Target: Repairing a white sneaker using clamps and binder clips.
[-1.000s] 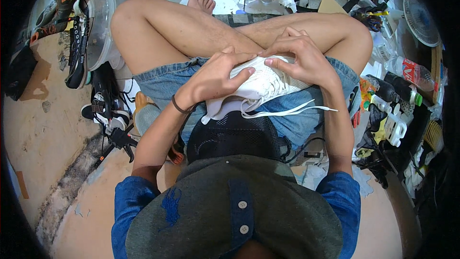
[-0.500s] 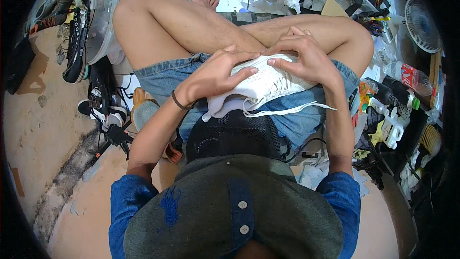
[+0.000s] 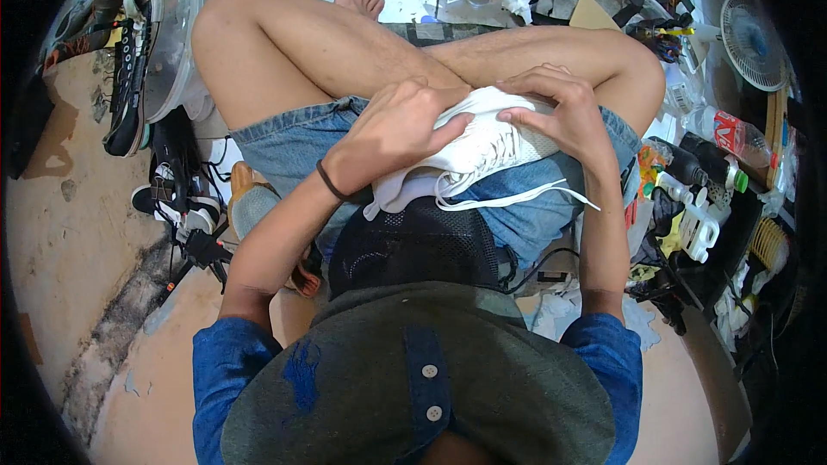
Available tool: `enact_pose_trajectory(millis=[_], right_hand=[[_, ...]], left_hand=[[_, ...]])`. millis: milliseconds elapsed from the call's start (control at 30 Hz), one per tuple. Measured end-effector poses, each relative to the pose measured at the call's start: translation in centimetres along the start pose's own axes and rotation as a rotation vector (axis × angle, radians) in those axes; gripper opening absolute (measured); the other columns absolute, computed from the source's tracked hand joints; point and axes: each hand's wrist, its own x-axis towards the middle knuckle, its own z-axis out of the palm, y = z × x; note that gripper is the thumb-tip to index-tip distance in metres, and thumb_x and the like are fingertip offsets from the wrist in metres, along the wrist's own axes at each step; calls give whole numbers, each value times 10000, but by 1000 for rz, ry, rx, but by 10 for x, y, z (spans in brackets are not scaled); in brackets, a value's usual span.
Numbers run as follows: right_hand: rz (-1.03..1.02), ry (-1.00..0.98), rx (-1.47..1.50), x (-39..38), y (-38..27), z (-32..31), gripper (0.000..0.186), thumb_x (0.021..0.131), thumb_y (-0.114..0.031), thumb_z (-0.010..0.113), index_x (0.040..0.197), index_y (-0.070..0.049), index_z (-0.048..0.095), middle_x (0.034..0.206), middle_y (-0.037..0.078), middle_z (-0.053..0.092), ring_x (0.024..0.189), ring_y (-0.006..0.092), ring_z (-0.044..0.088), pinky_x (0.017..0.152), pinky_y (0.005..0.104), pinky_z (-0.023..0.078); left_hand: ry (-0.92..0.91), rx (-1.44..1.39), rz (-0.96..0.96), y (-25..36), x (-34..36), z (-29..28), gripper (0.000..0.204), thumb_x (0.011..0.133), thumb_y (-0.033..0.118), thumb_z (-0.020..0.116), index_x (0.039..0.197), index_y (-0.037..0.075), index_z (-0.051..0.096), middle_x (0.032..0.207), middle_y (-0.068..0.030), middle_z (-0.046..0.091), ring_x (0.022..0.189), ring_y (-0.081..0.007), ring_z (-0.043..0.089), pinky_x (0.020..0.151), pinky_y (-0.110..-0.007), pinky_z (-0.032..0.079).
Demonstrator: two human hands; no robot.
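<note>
Holding a white lace-up sneaker [image 3: 482, 120] between them, the left hand [image 3: 409, 120] and right hand [image 3: 560, 108] work at its far edge. The sneaker lies across the lap, on the blue denim shorts [image 3: 534, 228], just beyond a black mesh piece [image 3: 413, 245]. Each grip is closed on the shoe, thumb pressed to the near side and fingers bent over the far side.

As far as one can judge, the work is partway: the white lace [image 3: 517, 200] already runs through the upper in crossed rows, but its loose length trails to the right, untied. The pale collar lining [image 3: 409, 192] at the left end lies open and bunched. Whether anything at the far edge is finished cannot be told.

Most fingertips are out of sight behind the shoe, so what they press or pull there is unclear, and no sole can be made out. The right hand covers part of the sneaker's right end. To the left, a black-and-white sneaker [image 3: 125, 95] leans by a clear plastic tub [image 3: 177, 43]; the clutter at the right rim is dark and bent by the lens.
</note>
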Motion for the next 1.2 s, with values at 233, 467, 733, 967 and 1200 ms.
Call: enact_pose_trajectory(millis=[233, 467, 733, 967, 1200], right_hand=[[-22, -13, 31, -2, 6, 2, 261, 777, -241, 818, 975, -74, 787, 968, 53, 767, 897, 244, 693, 862, 364, 477], [-13, -29, 21, -1, 1, 5, 282, 792, -285, 813, 1004, -100, 783, 968, 35, 763, 933, 225, 687, 855, 345, 450], [81, 50, -28, -11, 2, 3, 371, 750, -348, 838, 1010, -90, 781, 931, 91, 752, 893, 262, 695, 853, 356, 467], [203, 49, 111, -9, -4, -2, 323, 753, -255, 840, 1003, -60, 775, 951, 144, 750, 928, 306, 711, 925, 426, 488], [181, -10, 26, -17, 0, 4, 323, 803, -337, 824, 1026, -107, 782, 1011, 56, 765, 972, 247, 712, 915, 407, 447]], left_hand=[[-137, 39, -59, 7, 18, 14, 322, 961, 301, 634, 1039, 0, 719, 808, -252, 674, 777, -440, 655, 701, -498, 514], [-61, -96, -118, 2, 11, 20, 308, 953, 213, 629, 1150, -10, 705, 896, -262, 695, 832, -423, 684, 756, -462, 530], [-90, -180, -118, 5, 19, 11, 306, 953, 219, 633, 1162, 12, 716, 949, -258, 702, 842, -396, 703, 769, -425, 541], [0, -159, -3, 0, 15, 8, 304, 929, 265, 640, 1137, 65, 735, 894, -244, 704, 818, -427, 671, 757, -487, 531], [-70, -230, -83, 13, 15, 4, 373, 926, 327, 688, 1193, 68, 719, 928, -257, 702, 858, -430, 682, 776, -465, 544]])
